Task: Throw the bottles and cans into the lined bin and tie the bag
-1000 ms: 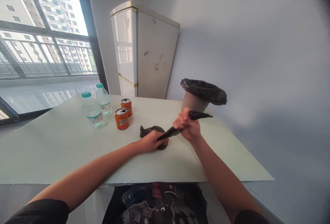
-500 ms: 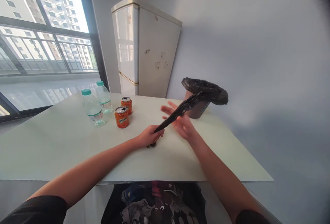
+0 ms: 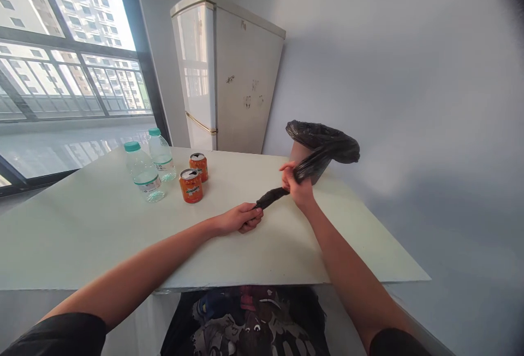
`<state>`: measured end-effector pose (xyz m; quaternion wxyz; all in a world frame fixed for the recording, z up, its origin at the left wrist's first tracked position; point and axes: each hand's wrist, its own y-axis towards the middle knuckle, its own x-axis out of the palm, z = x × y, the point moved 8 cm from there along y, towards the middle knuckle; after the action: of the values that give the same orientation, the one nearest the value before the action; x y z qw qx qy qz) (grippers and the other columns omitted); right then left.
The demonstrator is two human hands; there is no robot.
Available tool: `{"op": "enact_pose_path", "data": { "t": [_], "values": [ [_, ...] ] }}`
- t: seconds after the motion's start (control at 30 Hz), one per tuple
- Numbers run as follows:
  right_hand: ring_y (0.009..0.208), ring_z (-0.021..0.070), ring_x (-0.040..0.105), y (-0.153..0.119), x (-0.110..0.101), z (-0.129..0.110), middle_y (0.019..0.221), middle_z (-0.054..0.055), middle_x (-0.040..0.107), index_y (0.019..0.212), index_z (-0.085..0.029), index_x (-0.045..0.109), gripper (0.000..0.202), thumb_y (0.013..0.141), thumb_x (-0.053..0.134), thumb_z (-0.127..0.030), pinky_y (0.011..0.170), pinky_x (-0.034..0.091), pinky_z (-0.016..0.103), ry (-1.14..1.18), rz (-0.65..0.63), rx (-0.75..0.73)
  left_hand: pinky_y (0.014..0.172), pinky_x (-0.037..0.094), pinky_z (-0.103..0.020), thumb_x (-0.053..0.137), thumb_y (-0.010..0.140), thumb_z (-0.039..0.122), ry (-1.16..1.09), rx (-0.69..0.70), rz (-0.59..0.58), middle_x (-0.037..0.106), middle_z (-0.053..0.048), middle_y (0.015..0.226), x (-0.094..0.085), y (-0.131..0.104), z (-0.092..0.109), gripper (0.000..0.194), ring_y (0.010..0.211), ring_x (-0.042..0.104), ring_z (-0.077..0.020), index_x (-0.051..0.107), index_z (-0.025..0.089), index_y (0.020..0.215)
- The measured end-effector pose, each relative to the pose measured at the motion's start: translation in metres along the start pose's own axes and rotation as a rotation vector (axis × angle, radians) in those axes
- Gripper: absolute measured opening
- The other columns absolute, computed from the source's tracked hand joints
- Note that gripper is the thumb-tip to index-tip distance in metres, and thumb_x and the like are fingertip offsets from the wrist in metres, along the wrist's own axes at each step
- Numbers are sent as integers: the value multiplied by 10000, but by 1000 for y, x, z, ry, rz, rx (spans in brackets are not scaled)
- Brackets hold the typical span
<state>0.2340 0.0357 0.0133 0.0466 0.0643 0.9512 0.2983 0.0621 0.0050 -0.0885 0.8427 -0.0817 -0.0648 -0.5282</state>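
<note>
A black plastic bag hangs over the rim of a bin on the far right of the table, and a twisted length of it stretches toward me. My left hand grips the near end of that twist just above the tabletop. Farther up, close to the bin, my right hand is wrapped around the same bag. Most of the bin is hidden behind the bag and my right hand.
On the left of the white table stand two orange cans, a nearer can and a farther can. Beside them are two clear bottles with green caps, one nearer bottle and one behind. A fridge stands beyond the table.
My right hand was open beside the twisted bag and has closed around it near the bin. My left hand keeps its hold, slightly farther right. The cans and bottles stay in place.
</note>
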Motion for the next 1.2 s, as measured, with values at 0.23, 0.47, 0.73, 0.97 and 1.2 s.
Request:
{"op": "enact_pose_path", "data": {
  "t": [0.23,0.47,0.73,0.97,1.2],
  "values": [
    [945,259,607,-15,43,-1,964,85,714,1027,-202,667,398,759,436,-18,883,387,400,-745,-421,-248,425,112,-209,521,920,828,-250,-95,-90,247,75,649,1,-4,6,640,503,148,-73,502,193,846],
    [981,268,581,-6,30,8,983,97,732,1064,-199,710,344,893,474,-15,850,333,381,-988,-427,-291,434,98,-230,206,727,1092,-238,-90,-116,256,55,661,0,-10,6,1053,519,153,-82,627,143,906],
    [967,259,546,-8,34,13,953,99,695,1099,-216,755,260,1017,540,-95,827,298,392,-1220,-455,-381,434,125,-211,470,861,933,-216,-77,-203,246,66,687,6,-14,11,833,527,163,-72,648,125,960],
    [969,251,588,-4,26,10,989,100,711,1086,-204,756,286,997,501,-109,845,364,378,-931,-394,-246,463,414,-215,749,839,370,-226,-59,31,540,-21,653,-8,-7,-1,292,527,480,-102,593,138,758],
    [726,203,548,9,-11,32,805,48,645,902,-196,743,370,992,580,-516,682,419,331,-351,-49,116,600,642,-357,716,829,325,-133,-60,148,702,-88,849,-21,2,-7,252,636,682,-181,643,118,950]
  ]
}}
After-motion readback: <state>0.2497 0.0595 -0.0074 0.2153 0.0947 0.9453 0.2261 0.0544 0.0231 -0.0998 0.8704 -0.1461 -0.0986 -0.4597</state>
